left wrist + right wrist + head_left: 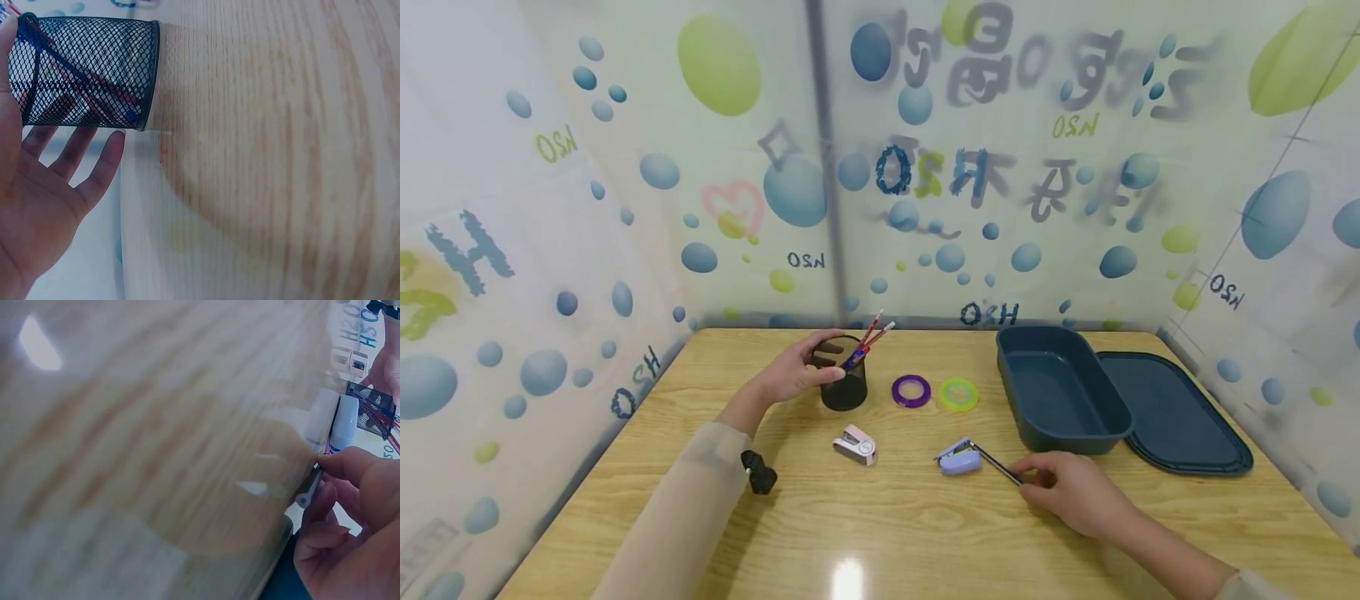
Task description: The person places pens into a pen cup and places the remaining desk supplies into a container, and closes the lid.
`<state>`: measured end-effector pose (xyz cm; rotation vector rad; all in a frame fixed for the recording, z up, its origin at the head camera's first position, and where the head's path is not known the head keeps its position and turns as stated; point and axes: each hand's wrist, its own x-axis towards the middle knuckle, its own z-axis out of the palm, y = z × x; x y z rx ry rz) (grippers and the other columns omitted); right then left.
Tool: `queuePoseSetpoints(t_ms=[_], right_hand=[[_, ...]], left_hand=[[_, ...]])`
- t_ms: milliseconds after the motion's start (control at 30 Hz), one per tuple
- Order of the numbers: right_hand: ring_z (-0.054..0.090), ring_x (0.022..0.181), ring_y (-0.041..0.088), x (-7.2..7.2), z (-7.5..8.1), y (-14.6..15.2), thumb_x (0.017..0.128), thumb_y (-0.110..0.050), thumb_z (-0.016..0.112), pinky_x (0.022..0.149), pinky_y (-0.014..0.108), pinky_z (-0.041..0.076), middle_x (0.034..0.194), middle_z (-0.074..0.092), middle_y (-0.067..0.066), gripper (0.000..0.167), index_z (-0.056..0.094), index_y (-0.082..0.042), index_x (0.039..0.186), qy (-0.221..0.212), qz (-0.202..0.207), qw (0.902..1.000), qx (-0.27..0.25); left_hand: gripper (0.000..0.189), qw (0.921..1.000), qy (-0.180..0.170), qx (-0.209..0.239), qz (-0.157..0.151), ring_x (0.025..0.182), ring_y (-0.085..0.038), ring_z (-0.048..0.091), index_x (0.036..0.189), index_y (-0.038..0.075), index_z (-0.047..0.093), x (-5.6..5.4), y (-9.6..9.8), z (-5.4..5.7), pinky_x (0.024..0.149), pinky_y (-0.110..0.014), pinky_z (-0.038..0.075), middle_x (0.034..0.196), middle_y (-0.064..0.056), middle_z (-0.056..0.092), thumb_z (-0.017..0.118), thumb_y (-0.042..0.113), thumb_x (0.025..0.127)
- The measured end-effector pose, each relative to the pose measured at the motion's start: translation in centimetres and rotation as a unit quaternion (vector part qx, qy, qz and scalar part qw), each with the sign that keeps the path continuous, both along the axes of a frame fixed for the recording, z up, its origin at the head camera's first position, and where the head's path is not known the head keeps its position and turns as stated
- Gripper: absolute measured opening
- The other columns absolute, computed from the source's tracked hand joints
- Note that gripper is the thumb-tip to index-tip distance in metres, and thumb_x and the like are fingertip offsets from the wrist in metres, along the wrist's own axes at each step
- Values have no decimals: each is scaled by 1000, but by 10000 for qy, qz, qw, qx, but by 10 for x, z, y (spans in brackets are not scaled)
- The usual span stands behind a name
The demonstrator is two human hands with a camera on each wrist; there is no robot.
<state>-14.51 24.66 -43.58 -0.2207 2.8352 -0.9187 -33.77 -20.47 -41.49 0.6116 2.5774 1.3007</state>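
My left hand [793, 371] grips a black mesh pen holder [844, 392], thumb on the near side and fingers around the back. Several red and blue pens or pencils [868, 340] lean in it, and the left wrist view shows them through the mesh. Between thumb and fingers, my right hand [1071, 492] pinches the end of a slim dark pen [997, 465] lying low over the table. Its far tip reaches a lavender stapler [961, 458]. In the right wrist view the pen's pale end [304, 499] shows below the fingertips.
A pink-and-white stapler [855, 445] lies mid-table. Behind it are a purple tape roll [912, 391] and a yellow-green one [958, 395]. At the right stands a dark blue bin [1030, 429], its matching lid [1187, 417] beside it. A patterned curtain [925, 275] borders the table.
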Motion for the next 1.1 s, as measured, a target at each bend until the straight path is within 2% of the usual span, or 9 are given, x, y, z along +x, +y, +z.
queuePoseSetpoints(t_ms=[200, 433, 567, 733, 833, 933, 1100], right_hand=[[56, 74, 13, 0, 0, 1, 97, -18, 81, 67, 28, 44, 85, 67, -6, 32, 80, -22, 129, -8, -79, 9999, -149], [56, 75, 13, 2, 5, 5, 102, -18, 77, 65, 27, 46, 91, 68, -1, 38, 74, -16, 140, -70, -76, 9961, -880], [57, 75, 13, 2, 9, 3, 103, -16, 74, 65, 28, 47, 95, 69, 1, 41, 70, -14, 144, -30, 41, 9936, -1127], [56, 68, 15, 0, 15, -1, 106, -17, 70, 55, 30, 47, 96, 68, 4, 42, 65, -12, 148, -85, 155, 9884, -1505], [54, 63, 15, -2, 19, -5, 107, -17, 70, 48, 31, 45, 94, 66, 7, 42, 63, -10, 148, -42, 213, 9834, -1801], [55, 62, 17, -6, 27, -10, 108, -18, 71, 47, 32, 46, 91, 65, 8, 38, 64, -8, 144, 93, 265, 9798, -1980], [63, 69, 26, -16, 44, -24, 108, -22, 72, 49, 33, 46, 97, 66, 9, 28, 67, -13, 134, 190, 204, 9791, -2016]], left_hand=[[80, 9999, 18, 84, -69, 129, -35, 66, 170, 29, 39, 0, 1, 0, 109, -52, 55, 161, -17, 54, 80, 43, 102], [78, 9999, 86, 58, -72, 134, -37, 63, 170, 30, 40, 2, 1, 1, 108, -52, 54, 160, -17, 55, 79, 42, 103], [78, 10000, 75, 40, -51, 133, -37, 63, 170, 29, 39, 2, 0, 0, 109, -52, 54, 161, -17, 54, 78, 42, 103], [78, 10000, 89, 3, -32, 135, -38, 61, 170, 30, 40, 2, 1, 1, 110, -54, 53, 160, -18, 55, 79, 42, 103], [79, 9999, 100, -16, -28, 137, -39, 60, 170, 30, 39, 3, 1, 1, 110, -55, 53, 160, -18, 54, 79, 44, 103], [80, 9999, 125, 9, -78, 140, -40, 59, 171, 26, 38, 1, 1, 0, 111, -55, 53, 162, -18, 54, 78, 43, 103], [80, 9998, 163, 60, -134, 142, -40, 59, 171, 23, 38, 2, 0, 0, 111, -56, 53, 162, -17, 55, 77, 40, 104]])
